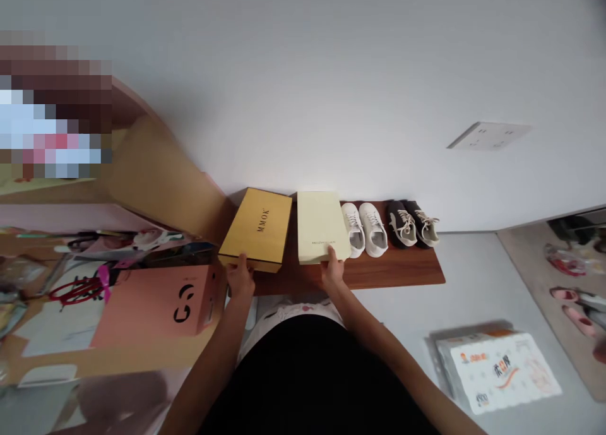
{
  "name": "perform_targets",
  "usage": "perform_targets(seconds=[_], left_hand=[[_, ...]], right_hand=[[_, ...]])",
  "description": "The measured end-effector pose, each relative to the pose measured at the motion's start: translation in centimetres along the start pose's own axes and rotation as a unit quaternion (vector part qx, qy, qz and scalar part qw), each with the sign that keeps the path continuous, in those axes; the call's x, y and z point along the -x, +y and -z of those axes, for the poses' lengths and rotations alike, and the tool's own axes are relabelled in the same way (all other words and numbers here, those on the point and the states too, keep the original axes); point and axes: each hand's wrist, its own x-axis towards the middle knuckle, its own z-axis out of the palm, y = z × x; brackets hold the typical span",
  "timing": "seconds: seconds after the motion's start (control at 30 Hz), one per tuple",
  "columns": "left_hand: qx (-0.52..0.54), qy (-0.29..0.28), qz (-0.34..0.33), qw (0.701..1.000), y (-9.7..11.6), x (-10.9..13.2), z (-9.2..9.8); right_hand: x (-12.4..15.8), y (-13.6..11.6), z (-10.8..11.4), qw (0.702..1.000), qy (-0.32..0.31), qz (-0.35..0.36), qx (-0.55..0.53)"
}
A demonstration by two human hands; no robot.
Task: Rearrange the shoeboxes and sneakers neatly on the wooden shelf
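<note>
Two shoe boxes lie side by side on a low wooden shelf [392,271] against the white wall. My left hand [239,277] is closed on the near end of the yellow-brown box [258,228] marked MMOK. My right hand [332,268] grips the near end of the pale cream box [319,223]. To the right of the cream box stand a pair of white sneakers [364,228] and a pair of dark sneakers [413,223], toes toward me.
A pink box [156,305] and cluttered cardboard boxes fill the left side. A white printed package [499,369] lies on the grey floor at right. Pink slippers [568,296] sit on a mat at far right. A wall socket [490,136] is above.
</note>
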Motion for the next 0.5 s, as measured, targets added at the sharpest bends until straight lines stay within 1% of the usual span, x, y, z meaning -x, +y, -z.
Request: perform_targets(seconds=[0.03,0.07,0.1,0.13,0.17,0.2,0.23,0.27,0.3,0.37,0.43,0.47,0.5], left_hand=[[-0.016,0.008,-0.033,0.999,0.3,0.3,0.6],[-0.050,0.014,-0.083,0.995,0.5,0.7,1.2],[-0.102,0.011,-0.145,0.984,0.6,1.0,1.8],[-0.169,-0.006,-0.212,0.963,0.7,1.4,2.3],[-0.241,-0.036,-0.276,0.930,0.6,1.7,2.8],[-0.310,-0.074,-0.326,0.890,0.3,1.9,3.1],[-0.367,-0.112,-0.358,0.851,0.0,2.0,3.3],[-0.416,-0.147,-0.379,0.814,-0.4,2.0,3.4],[-0.458,-0.175,-0.392,0.778,-1.0,1.8,3.3],[-0.524,-0.209,-0.408,0.718,-2.1,1.2,3.0],[-0.561,-0.233,-0.423,0.672,-3.4,0.2,2.4],[-0.573,-0.244,-0.430,0.653,-4.0,-0.2,2.0],[-0.583,-0.254,-0.436,0.637,-4.5,-0.7,1.6]], right_hand=[[0.3,-0.6,0.2,0.999,0.040,0.016,-0.015],[0.6,-1.3,0.5,0.997,0.064,0.040,-0.016],[0.9,-1.9,1.0,0.995,0.071,0.071,0.004],[1.2,-2.4,1.6,0.991,0.070,0.102,0.044],[1.5,-2.8,2.1,0.984,0.063,0.134,0.101],[1.8,-3.0,2.7,0.970,0.050,0.166,0.169],[2.1,-2.9,3.2,0.949,0.028,0.199,0.242],[2.3,-2.6,3.5,0.921,-0.006,0.233,0.313],[2.5,-2.1,3.8,0.885,-0.049,0.268,0.378],[2.7,-0.5,3.9,0.796,-0.144,0.321,0.491],[2.4,1.3,3.7,0.702,-0.217,0.344,0.585],[2.1,2.1,3.5,0.660,-0.241,0.346,0.622],[1.8,2.9,3.3,0.625,-0.258,0.344,0.651]])
